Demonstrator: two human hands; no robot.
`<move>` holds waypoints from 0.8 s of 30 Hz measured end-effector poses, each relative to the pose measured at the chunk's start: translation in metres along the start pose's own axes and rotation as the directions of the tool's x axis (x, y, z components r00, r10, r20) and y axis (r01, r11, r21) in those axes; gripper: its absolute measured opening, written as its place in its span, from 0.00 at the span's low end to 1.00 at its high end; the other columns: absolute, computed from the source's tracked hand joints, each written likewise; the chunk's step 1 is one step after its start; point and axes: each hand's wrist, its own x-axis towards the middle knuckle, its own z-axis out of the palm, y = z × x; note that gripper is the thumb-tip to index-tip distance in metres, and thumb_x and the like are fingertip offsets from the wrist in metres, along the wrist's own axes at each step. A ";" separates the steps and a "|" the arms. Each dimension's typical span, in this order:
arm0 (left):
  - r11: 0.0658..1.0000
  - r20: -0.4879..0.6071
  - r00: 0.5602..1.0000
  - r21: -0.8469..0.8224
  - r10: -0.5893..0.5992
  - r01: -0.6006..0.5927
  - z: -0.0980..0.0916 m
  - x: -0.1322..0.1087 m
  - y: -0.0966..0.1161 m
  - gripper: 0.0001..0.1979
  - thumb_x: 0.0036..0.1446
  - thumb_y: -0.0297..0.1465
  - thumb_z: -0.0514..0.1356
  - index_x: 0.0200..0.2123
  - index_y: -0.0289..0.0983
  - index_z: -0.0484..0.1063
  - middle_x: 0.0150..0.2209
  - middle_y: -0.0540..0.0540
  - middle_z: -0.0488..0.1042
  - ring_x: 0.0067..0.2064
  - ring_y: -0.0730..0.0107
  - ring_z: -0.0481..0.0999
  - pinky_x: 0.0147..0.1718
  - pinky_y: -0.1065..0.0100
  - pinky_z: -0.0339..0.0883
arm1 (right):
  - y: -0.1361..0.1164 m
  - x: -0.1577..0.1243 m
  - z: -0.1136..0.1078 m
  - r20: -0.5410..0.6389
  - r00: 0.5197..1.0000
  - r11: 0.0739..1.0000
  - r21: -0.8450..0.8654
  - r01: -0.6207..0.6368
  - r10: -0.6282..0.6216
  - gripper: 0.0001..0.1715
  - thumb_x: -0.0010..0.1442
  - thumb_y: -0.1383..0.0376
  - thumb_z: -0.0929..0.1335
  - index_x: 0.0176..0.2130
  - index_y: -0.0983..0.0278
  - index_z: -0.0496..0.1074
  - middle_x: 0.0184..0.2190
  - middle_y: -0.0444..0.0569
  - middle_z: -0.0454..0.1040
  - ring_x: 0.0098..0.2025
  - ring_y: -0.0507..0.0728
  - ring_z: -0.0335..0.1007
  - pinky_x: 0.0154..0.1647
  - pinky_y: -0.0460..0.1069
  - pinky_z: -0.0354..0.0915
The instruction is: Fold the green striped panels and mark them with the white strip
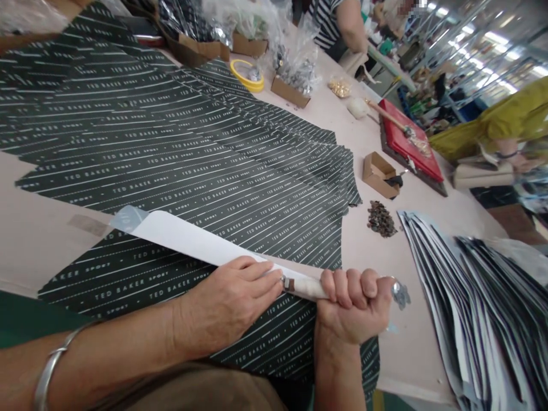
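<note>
A fan of dark green printed sheets (180, 148) with white striped lettering lies spread over the pink table (38, 228). The nearest sheet has its edge folded over, showing a white underside (188, 240). My left hand (226, 302) lies on that fold, fingers together and pressing it down near a small metal piece (286, 282). My right hand (355, 299) is a fist wrapped round a cloth-bound tool handle (306, 288), with a metal end (400, 294) sticking out on the right.
A stack of dark and white sheets (479, 297) lies at right. A heap of small dark pieces (381, 220), a small cardboard box (379, 174), a red board (411, 145) with a hammer, and a yellow tape roll (247, 74) stand further off. Other people work at the far end.
</note>
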 end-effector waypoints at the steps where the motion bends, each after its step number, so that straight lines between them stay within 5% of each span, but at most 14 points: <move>1: 1.000 -0.001 1.000 -0.004 -0.001 0.001 0.001 0.000 0.000 0.16 0.70 0.26 0.50 0.55 0.34 0.71 0.52 0.42 0.76 0.52 0.60 0.73 0.50 0.59 0.69 | 0.000 0.001 0.000 0.027 1.000 1.000 -0.005 -0.005 0.005 0.32 0.71 0.53 0.61 0.22 0.61 0.43 0.13 0.33 0.35 0.13 0.48 0.25 0.12 0.43 0.40; 8: 1.000 -0.045 0.999 -0.018 -0.006 0.005 0.006 0.000 -0.001 0.14 0.70 0.26 0.50 0.53 0.33 0.72 0.53 0.43 0.76 0.54 0.60 0.73 0.50 0.59 0.70 | -0.004 0.002 0.013 0.252 0.967 0.999 0.001 -0.036 0.034 0.32 0.72 0.52 0.60 0.21 0.60 0.47 0.13 0.33 0.36 0.11 0.47 0.30 0.14 0.43 0.45; 17: 0.998 -0.074 0.997 -0.061 -0.037 0.033 -0.001 0.003 0.001 0.17 0.71 0.26 0.44 0.49 0.33 0.72 0.46 0.42 0.78 0.49 0.61 0.75 0.48 0.60 0.72 | -0.009 -0.016 0.030 0.626 0.777 0.940 -0.300 0.164 0.064 0.27 0.69 0.55 0.64 0.20 0.59 0.61 0.15 0.38 0.53 0.16 0.50 0.51 0.21 0.49 0.54; 24: 1.000 -0.064 0.998 -0.021 0.010 -0.011 0.001 0.000 0.000 0.12 0.69 0.25 0.50 0.48 0.32 0.71 0.45 0.42 0.77 0.50 0.60 0.75 0.49 0.60 0.72 | -0.008 0.000 0.052 0.512 0.847 0.932 -0.359 0.060 0.143 0.28 0.70 0.57 0.65 0.20 0.60 0.58 0.15 0.37 0.52 0.16 0.48 0.48 0.18 0.47 0.48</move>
